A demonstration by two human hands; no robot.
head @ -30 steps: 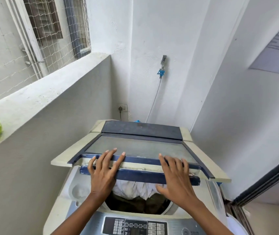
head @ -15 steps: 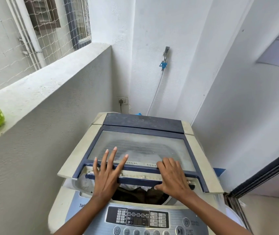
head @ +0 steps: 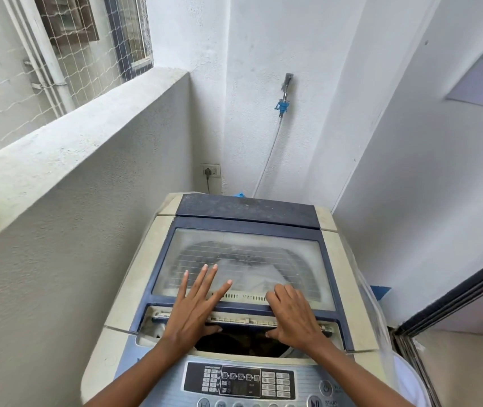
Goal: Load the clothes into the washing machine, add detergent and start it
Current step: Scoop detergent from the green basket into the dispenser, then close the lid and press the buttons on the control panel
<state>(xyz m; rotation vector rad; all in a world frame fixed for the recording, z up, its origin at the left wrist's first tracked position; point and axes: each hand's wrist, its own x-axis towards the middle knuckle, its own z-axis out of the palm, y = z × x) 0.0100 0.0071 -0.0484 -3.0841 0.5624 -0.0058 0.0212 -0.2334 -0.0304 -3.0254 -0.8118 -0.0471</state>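
Glass: one lid (head: 249, 257), two hands (head: 194, 308) (head: 294, 317)

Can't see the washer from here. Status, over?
Left hand flat on lid, right hand gripping its front edge. Lid almost shut, gap at front. Nothing blocking it.

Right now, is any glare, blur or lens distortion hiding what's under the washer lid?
Head view: soft even daylight, no hard glare, left hand and right hand sharp. Head view: wide lens bows the ledge. Head view: the lid has a hazy window, showing the clothes only as a pale shape.
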